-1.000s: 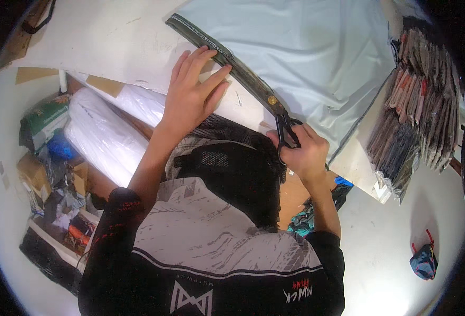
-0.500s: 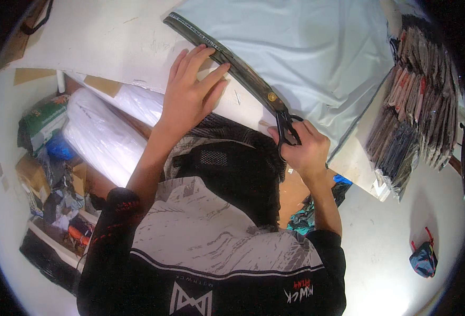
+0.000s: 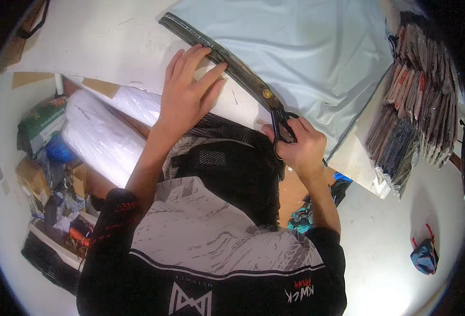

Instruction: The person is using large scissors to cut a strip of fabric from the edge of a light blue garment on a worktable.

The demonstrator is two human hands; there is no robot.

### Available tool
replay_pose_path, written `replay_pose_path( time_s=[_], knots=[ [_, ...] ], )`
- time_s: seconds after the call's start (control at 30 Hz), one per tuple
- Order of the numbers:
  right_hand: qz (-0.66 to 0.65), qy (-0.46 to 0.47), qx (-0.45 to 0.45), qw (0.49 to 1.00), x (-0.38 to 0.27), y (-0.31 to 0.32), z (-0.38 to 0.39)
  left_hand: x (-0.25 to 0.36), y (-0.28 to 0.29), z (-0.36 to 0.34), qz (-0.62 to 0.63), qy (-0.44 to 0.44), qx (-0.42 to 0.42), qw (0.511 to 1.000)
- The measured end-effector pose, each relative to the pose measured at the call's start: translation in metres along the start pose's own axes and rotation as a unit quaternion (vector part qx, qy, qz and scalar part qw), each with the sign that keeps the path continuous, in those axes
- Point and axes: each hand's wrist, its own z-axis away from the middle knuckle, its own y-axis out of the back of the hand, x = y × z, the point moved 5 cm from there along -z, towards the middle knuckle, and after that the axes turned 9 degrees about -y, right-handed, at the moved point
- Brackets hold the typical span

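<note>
A large pale blue-grey cloth [image 3: 301,47] lies on the white table, bordered on its near side by a dark strip [image 3: 181,29] with small pale lettering. My right hand [image 3: 305,145] is closed round the black handles of a pair of scissors [image 3: 278,113]. Their blades run up and left along the dark strip, with a brass pivot showing; how far apart the blades are is hard to make out. My left hand [image 3: 185,97] rests with fingers stretched out, its fingertips touching the strip further up. The thumb stands apart, and no object is in that hand.
At the right of the table [image 3: 106,37], several folded garments in clear bags [image 3: 422,95] lie stacked. White plastic-wrapped rolls [image 3: 100,131] lie below the table's left edge, beside a green bag [image 3: 42,124] and cardboard boxes. A small dark pouch [image 3: 425,256] lies at lower right.
The scissors and my right hand have shifted slightly left. My left hand has moved a little left too, its fingertips still on the dark strip.
</note>
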Motion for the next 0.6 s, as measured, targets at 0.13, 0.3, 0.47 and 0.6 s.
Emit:
replay_pose_path(
  time_s=[0.13, 0.3, 0.47, 0.6],
  knots=[
    [-0.015, -0.005, -0.014, 1.000, 0.0014, -0.0015, 0.0005, -0.0003, -0.0008, 0.0003, 0.004, 0.000, 0.002, 1.000],
    [-0.019, -0.012, -0.038, 0.999, 0.0018, -0.0022, 0.0011, -0.0007, -0.0012, 0.0006, 0.005, 0.000, 0.005, 1.000],
    [-0.002, -0.002, -0.034, 0.999, 0.0026, 0.0015, 0.0001, -0.0001, -0.0028, 0.0006, 0.004, 0.002, 0.005, 1.000],
    [-0.003, -0.011, -0.028, 1.000, 0.0021, 0.0051, -0.0022, 0.0007, -0.0023, -0.0012, 0.000, 0.003, -0.001, 1.000]
  ],
)
